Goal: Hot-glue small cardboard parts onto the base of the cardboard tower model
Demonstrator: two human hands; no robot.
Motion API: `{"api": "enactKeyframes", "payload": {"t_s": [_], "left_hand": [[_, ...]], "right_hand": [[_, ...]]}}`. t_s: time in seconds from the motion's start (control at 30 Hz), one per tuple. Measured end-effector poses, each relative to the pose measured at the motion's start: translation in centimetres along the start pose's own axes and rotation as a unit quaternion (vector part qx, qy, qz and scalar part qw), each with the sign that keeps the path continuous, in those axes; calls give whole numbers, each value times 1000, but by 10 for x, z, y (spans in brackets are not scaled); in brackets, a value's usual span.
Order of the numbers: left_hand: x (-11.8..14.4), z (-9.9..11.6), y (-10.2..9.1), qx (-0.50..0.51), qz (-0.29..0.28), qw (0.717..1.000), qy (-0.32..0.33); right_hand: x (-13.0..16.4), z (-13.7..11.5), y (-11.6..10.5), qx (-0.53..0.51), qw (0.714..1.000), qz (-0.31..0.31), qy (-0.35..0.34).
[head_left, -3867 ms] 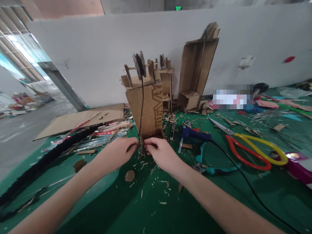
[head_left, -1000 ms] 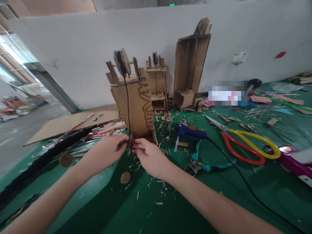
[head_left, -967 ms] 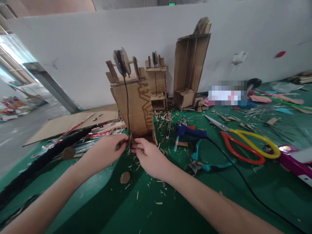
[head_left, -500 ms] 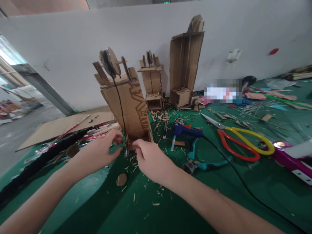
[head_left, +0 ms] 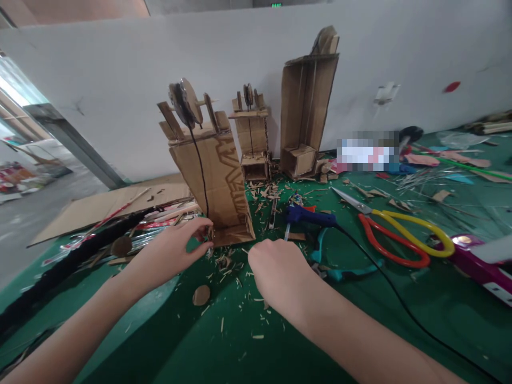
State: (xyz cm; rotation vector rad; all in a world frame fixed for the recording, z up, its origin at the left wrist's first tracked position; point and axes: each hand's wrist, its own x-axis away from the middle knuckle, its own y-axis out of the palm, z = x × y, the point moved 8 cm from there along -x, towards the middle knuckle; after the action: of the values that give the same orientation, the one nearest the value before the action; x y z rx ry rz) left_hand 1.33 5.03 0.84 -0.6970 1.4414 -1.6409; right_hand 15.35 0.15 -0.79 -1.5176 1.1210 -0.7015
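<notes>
A cardboard tower (head_left: pixel 210 184) stands upright before me, with a round cardboard pulley (head_left: pixel 188 101) on top. A black cord (head_left: pixel 199 160) runs from the pulley down the tower's front to its lower left corner. There the bent fingers and thumb of my left hand (head_left: pixel 176 245) close around the cord's lower end. To the right of the tower's base, my right hand (head_left: pixel 280 272) is closed above the green table, apart from the tower. A thin pale sliver shows at its fingertips; whether it is held or lies behind them I cannot tell.
Two more cardboard towers (head_left: pixel 253 133) (head_left: pixel 292 112) stand by the wall. To the right lie a blue glue gun (head_left: pixel 310 216), teal-handled pliers (head_left: pixel 352 273) and large scissors (head_left: pixel 394 234). A cardboard disc (head_left: pixel 201 295) and scraps lie in front. Dark fabric-like strip (head_left: pixel 80 261) lies left.
My right hand has moved from the tower's base opening to the right, baring the base. My left fingers have drawn in closer on the cord's lower end. The view has shifted slightly.
</notes>
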Motion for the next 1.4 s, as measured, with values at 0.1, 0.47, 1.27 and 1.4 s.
{"api": "enactKeyframes", "payload": {"t_s": [0.1, 0.47, 1.27, 1.4], "left_hand": [[0, -2, 1, 20, 2, 1000, -5], [-1, -3, -5, 26, 26, 999, 34], [0, -9, 0, 30, 11, 999, 19], [-1, -10, 0, 49, -2, 999, 7]], "right_hand": [[2, -6, -6, 48, 998, -22, -22], [-9, -25, -32, 125, 970, 148, -149], [-15, -15, -17, 152, 957, 185, -164], [-16, -13, -15, 144, 958, 180, -168]]}}
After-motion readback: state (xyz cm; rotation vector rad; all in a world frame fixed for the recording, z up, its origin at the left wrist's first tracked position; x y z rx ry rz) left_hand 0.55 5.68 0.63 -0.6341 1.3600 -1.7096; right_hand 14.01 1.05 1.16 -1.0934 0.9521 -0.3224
